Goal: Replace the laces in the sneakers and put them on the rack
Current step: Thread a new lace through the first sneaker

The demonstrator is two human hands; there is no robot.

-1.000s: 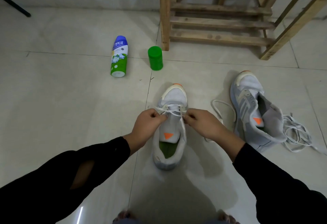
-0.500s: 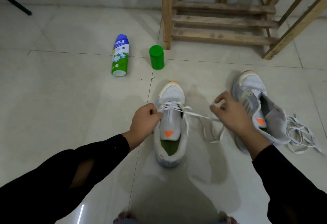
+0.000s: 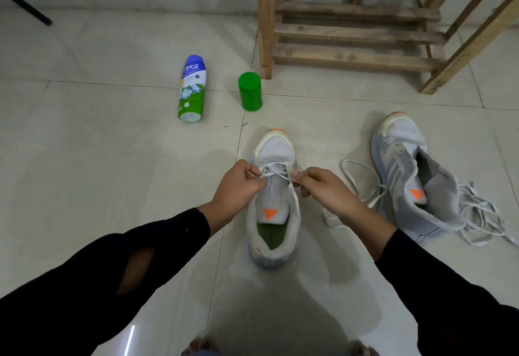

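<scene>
Sneaker in work stands on the floor straight ahead of you, toe pointing away toward the rack and heel toward you. Its long axis therefore runs away from you, with an eyelet row on each side of the tongue.

Your left hand sits against its left side, fingers curled and pinching the lace beside the eyelets nearest the toe. The lace crosses the tongue only there; the rows nearer you look unthreaded, so the next crossing lies just toward you from your fingers.

Your right hand sits on the right side, fingers pinching the other run, whose slack trails down the right edge and out onto the floor. Both hands are equally near.

The sneaker is pale mesh with an orange toe tip, an orange triangle on the tongue and a green insole.

Further right, apart from it, the second sneaker lies unlaced and slumped open, with a tangle of laces just beside it.
</scene>
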